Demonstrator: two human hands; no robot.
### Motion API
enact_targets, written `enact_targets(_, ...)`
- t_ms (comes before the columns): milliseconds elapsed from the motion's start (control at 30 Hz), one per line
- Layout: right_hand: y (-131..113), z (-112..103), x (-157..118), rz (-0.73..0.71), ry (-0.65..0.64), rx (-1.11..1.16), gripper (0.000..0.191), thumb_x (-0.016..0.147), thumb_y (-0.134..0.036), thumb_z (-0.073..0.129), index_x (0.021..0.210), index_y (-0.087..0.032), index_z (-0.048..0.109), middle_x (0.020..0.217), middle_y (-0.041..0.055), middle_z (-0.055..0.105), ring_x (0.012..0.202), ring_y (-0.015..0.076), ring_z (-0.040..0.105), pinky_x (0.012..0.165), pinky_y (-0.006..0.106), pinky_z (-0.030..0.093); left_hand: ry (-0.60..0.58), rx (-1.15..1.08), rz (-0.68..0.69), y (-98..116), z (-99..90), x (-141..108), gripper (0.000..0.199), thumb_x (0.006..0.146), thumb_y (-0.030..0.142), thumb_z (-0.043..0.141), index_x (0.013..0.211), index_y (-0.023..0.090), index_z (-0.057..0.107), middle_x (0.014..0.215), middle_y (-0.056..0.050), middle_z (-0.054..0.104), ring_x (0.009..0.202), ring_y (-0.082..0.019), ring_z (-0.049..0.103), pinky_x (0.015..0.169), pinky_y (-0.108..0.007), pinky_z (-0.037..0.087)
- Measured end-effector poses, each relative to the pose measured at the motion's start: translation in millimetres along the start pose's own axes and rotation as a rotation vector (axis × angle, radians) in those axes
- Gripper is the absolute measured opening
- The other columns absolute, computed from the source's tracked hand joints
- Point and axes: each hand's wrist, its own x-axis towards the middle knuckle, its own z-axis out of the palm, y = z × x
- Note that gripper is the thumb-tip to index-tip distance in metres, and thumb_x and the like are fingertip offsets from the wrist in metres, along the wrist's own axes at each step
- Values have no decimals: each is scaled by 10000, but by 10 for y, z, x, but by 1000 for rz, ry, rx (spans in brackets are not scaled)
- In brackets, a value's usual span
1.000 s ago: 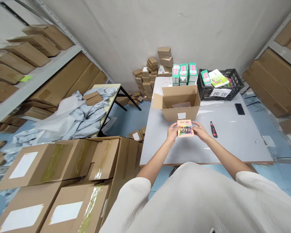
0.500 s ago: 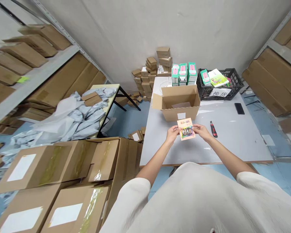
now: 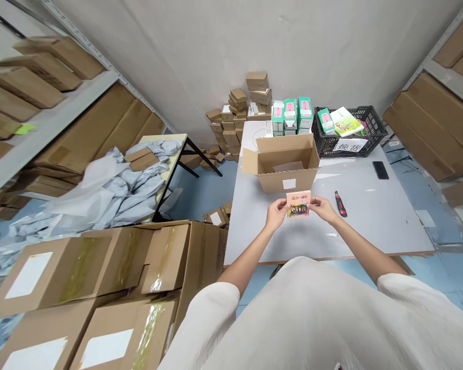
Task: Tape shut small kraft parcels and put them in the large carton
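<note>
My left hand (image 3: 277,213) and my right hand (image 3: 322,209) pinch a small pale-pink book (image 3: 299,197) by its two side edges. Its cover carries lettering across the top and a dark, colourful picture below. The book is held above the table, tilted so that its cover looks foreshortened. Just beyond it stands an open cardboard box (image 3: 281,182) with its flaps up and a white label on the near side. A red and black utility knife (image 3: 340,204) lies to the right of my right hand.
Behind the box are several green and pink cartons (image 3: 290,114) and a black crate (image 3: 341,148) holding books. A phone (image 3: 380,170) lies on the grey table (image 3: 262,236) at right. Large taped cartons (image 3: 165,257) stand at left, near a side table (image 3: 173,159) of plastic bags.
The book has tipped, so its cover shows shorter now than before. Both hands keep their hold at its sides. The camera view has shifted slightly.
</note>
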Motion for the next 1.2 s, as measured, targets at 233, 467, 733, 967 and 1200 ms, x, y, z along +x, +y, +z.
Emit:
enact_targets(233, -30, 50, -50, 57, 0, 36, 566, 732, -698, 877, 987, -206, 764, 848, 56, 786, 847, 254, 728, 823, 388, 582, -53, -72, -193, 5, -25, 55, 423, 768, 485, 900, 922, 208, 620, 751, -19, 763, 670, -179, 719, 639, -298, 594)
enact_targets(467, -96, 36, -265, 19, -27, -34, 647, 809, -639, 835, 1290, -213, 759, 838, 34, 773, 791, 234, 716, 800, 409, 601, -91, -112, -179, 36, -27, 90, 447, 817, 510, 860, 967, 225, 551, 838, -37, 803, 707, -194, 764, 623, -303, 624)
enact_targets(733, -163, -150, -539, 105, 34, -49, 623, 738, -609, 904, 1178, -201, 739, 782, 48, 792, 732, 237, 746, 760, 397, 621, -152, -134, -191, 101, 169, 148, 375, 854, 478, 836, 999, 213, 614, 873, -47, 807, 771, -214, 787, 698, -348, 657)
enact_targets(967, -222, -634, -552, 92, 214, -3, 680, 631, -719, 958, 1012, -197, 744, 781, 67, 799, 714, 254, 758, 774, 437, 640, -303, -56, -84, 55, 559, 102, 332, 868, 303, 795, 1181, 194, 772, 1098, -94, 832, 975, -227, 783, 965, -397, 621)
enact_targets(1200, -152, -1171, -400, 82, 317, 43, 723, 605, -764, 961, 1015, -212, 739, 794, 78, 808, 752, 272, 775, 727, 423, 646, -259, 6, -78, 68, 1147, 165, 511, 866, 259, 799, 1371, 209, 740, 1239, -101, 808, 1051, -242, 755, 977, -384, 613)
